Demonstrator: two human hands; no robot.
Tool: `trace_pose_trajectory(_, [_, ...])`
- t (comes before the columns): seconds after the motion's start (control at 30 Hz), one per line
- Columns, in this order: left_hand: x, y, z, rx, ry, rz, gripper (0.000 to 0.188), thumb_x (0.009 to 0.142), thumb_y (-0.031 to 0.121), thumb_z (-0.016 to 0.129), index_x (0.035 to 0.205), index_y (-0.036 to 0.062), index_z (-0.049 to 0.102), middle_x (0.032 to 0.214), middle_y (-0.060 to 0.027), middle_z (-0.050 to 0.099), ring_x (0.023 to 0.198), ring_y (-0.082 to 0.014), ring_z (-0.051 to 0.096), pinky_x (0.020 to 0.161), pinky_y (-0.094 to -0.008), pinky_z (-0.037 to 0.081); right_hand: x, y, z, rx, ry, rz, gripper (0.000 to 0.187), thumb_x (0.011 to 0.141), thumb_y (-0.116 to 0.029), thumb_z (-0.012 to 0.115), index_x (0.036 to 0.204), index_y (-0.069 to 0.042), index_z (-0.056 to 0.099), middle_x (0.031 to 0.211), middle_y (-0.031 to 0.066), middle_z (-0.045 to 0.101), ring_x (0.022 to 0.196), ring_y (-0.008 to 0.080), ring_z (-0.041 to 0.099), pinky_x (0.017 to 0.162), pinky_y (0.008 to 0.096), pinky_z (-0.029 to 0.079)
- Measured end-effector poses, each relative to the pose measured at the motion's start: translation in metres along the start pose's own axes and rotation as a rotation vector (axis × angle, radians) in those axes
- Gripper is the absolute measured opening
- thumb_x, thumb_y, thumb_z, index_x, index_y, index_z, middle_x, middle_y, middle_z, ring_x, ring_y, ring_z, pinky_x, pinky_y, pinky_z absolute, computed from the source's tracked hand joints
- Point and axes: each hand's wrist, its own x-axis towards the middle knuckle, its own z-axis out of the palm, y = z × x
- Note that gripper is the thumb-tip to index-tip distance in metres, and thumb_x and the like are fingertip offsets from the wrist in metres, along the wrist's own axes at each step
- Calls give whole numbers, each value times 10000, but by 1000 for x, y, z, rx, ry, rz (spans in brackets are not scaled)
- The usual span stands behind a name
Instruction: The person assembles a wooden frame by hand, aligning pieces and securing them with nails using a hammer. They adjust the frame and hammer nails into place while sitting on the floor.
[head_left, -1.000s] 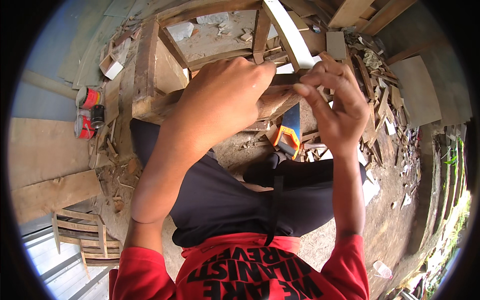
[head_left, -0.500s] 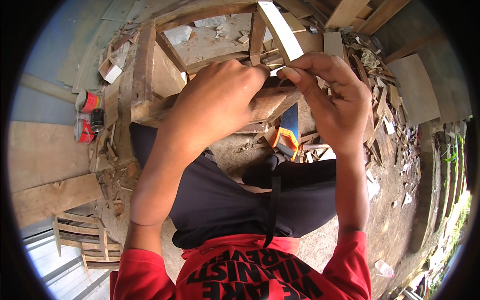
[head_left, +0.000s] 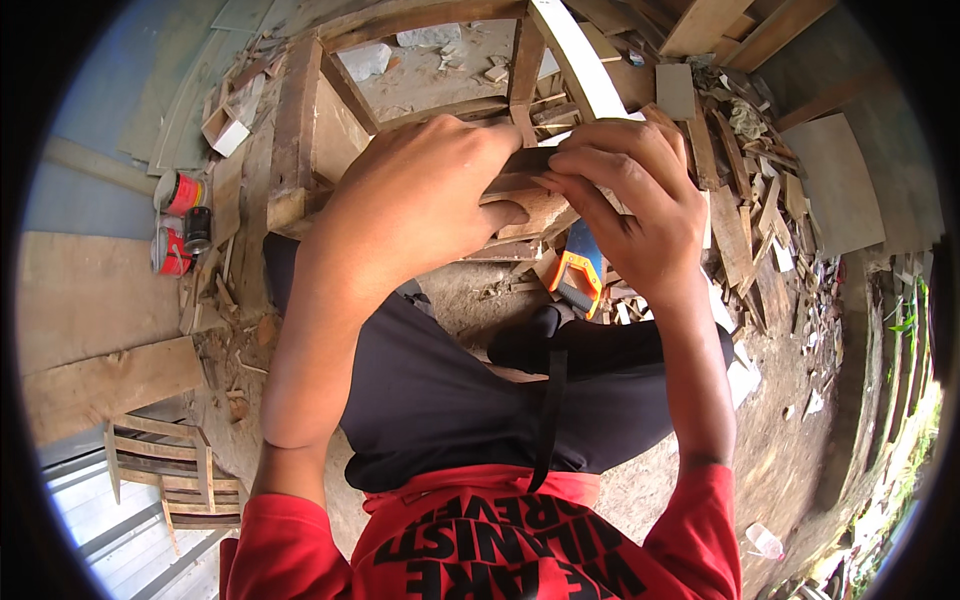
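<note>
My left hand (head_left: pixel 415 205) is closed over the near rail of a wooden frame (head_left: pixel 295 130), with its fingers curled round one end of a dark flat strip (head_left: pixel 530 160). The other end is pinched between the thumb and fingers of my right hand (head_left: pixel 640 205). I cannot make out what the strip is made of, and my fingers cover much of it. Just past my right hand, a pale white-faced slat (head_left: pixel 580 60) slants up and away. Below the rail, between my hands, lies a handsaw (head_left: pixel 578 280) with an orange and black handle.
Wood offcuts (head_left: pixel 735 245) are heaped along the right side. Red and black cans (head_left: pixel 180 225) stand at the left, near a plywood sheet (head_left: pixel 90 290). A slatted wooden piece (head_left: pixel 165 460) is at lower left. A clear plastic cup (head_left: pixel 765 540) lies at lower right.
My right hand has moved slightly down and left, closer to my left hand, and its fingers have closed on the dark strip. The strip now shows between my hands. The view has shifted a little.
</note>
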Motion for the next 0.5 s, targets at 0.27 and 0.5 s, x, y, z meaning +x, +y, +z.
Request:
trace_pose_trajectory(0.27, [2,12,10,85,68,-84,405,808,335,782,1113,88,682,905,-184,720,866,-409,683,746,-487,545,-13,2,14,-45,123,-81,345,677,-82,835,996,-118,709,1025,14,676,871,200,645,787,319,428])
trace_pose_trajectory(0.5, [2,11,12,78,129,-87,387,796,360,790,1064,92,716,824,-212,703,814,-422,682,724,-499,550,-14,2,8,-64,90,-92,390,669,-56,836,1041,-114,736,1075,26,689,928,215,660,794,326,451])
